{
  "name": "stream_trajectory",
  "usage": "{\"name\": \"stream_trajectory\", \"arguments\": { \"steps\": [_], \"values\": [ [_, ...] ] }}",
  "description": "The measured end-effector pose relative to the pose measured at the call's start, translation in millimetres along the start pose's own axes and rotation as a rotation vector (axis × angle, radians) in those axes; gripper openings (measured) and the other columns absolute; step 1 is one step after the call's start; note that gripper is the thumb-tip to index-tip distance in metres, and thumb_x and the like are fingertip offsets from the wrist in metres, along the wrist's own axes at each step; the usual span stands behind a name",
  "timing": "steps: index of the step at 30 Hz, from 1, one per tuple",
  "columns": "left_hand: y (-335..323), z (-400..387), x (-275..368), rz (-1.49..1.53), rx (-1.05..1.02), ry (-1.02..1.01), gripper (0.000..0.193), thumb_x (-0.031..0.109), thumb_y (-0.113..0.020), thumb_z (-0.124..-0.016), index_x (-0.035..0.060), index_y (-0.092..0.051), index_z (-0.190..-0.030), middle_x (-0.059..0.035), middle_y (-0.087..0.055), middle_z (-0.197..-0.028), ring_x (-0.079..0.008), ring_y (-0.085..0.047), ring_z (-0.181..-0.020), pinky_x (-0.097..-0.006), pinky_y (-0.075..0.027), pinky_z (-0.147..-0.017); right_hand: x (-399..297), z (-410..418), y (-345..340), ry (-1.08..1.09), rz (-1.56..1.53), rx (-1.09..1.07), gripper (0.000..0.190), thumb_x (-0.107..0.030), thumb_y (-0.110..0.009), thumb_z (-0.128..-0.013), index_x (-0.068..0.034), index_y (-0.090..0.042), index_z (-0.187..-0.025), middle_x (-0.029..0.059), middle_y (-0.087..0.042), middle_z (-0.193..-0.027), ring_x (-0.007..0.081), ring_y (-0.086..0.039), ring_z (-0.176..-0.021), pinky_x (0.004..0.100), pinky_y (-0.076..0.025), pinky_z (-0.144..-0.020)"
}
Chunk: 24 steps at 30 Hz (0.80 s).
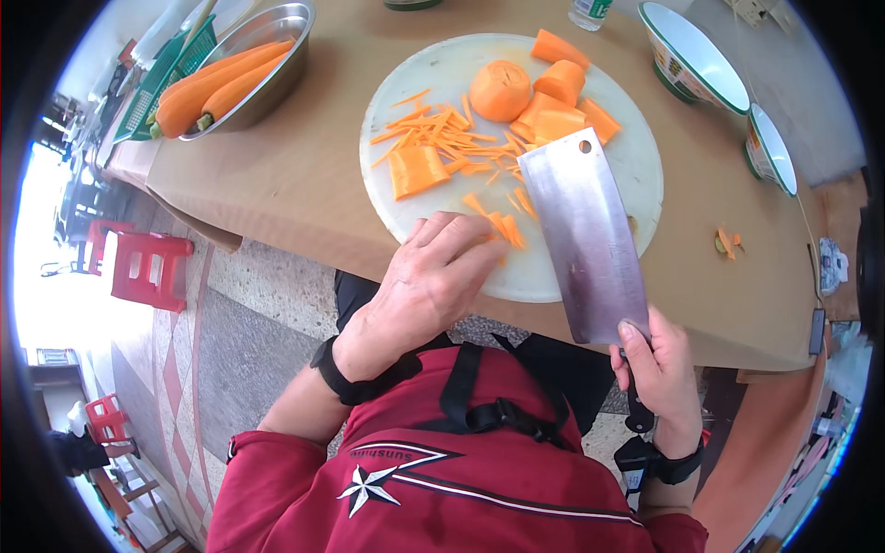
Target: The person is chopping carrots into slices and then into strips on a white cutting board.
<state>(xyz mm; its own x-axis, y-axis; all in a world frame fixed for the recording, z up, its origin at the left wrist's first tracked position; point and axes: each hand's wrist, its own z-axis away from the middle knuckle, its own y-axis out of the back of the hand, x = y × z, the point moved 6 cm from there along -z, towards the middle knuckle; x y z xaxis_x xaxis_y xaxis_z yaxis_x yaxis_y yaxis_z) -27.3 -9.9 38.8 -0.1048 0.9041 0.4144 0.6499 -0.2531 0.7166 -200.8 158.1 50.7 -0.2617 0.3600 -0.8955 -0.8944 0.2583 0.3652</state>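
Observation:
My right hand (653, 363) grips the black handle of a broad cleaver (588, 242). Its blade is tilted over the right part of a round white cutting board (387, 90). At the board's front edge, my left hand (442, 269) is bent with curled fingers beside a few thick carrot strips (510, 229); its fingertips are hidden, so a hold on them cannot be told. Thin carrot shreds (442, 131) lie spread behind it, next to a flat carrot slab (417, 171). Farther back rest a thick carrot chunk (500, 91) and several cut carrot pieces (561, 81).
A steel bowl (297, 62) at the back left holds whole carrots (238, 76), beside a green plastic basket (148, 97). Two green-rimmed bowls (698, 59) and a bottle (589, 12) stand at the back right. Carrot scraps (727, 242) lie on the brown-covered table (290, 183). Red stools (151, 269) stand left.

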Motion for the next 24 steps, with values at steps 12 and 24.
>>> {"name": "stream_trajectory", "arguments": {
  "steps": [12,24],
  "values": [
    [8,-14,-7,-0.058,-0.231,0.028,0.015,-0.001,-0.067,-0.083,0.0031,-0.062,-0.096,-0.0106,-0.058,-0.094,-0.0306,-0.06,-0.088,-0.0401,-0.051,-0.077,-5,4,-2,0.021,0.074,0.001,0.017,-0.013,-0.049,-0.102,0.002,-0.053,-0.097,0.0049,-0.058,-0.062,0.0111,-0.055,-0.046,0.0268,-0.043,-0.045],
    [19,-32,-18,-0.02,-0.101,0.13,0.017,-0.003,-0.068,-0.084,0.0009,-0.061,-0.099,-0.0128,-0.064,-0.095,-0.033,-0.064,-0.09,-0.0408,-0.053,-0.076,-2,5,-4,0.041,0.059,0.019,0.016,-0.012,-0.049,-0.101,0.003,-0.053,-0.097,0.0069,-0.058,-0.062,0.0142,-0.055,-0.047,0.0297,-0.043,-0.047]
  ]
}}
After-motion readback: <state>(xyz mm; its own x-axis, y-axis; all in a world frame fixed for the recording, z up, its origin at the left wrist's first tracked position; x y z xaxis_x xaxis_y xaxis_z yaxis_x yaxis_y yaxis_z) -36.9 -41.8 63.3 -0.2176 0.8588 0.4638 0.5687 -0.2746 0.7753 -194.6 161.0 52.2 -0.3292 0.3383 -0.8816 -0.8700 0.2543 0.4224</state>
